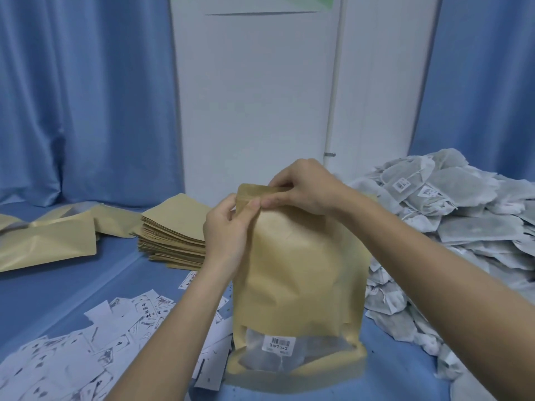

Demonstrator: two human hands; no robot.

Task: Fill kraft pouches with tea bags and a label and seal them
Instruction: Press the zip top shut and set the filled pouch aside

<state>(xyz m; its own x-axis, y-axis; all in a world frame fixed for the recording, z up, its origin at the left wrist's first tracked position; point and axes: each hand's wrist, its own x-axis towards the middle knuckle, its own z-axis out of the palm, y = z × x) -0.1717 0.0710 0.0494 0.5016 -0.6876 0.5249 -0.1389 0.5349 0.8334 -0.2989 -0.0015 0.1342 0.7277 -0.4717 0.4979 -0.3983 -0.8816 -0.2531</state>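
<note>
Head view: I see barcode sticker (278, 342) in window of upright kraft pouch (298, 273) on blue table (58, 290), text unreadable. Left hand (224, 227) and right hand (304, 188) pinch pouch top strip. Printed labels (86, 342) left; tea bags (451, 215) right.

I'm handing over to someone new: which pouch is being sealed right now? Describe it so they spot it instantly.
On the blue table, between the tea bag pile and the paper labels, one pouch stands upright. Both hands pinch its top edge. Unlike the flat empty pouches behind, it is full, with a barcode showing through its window.
</note>
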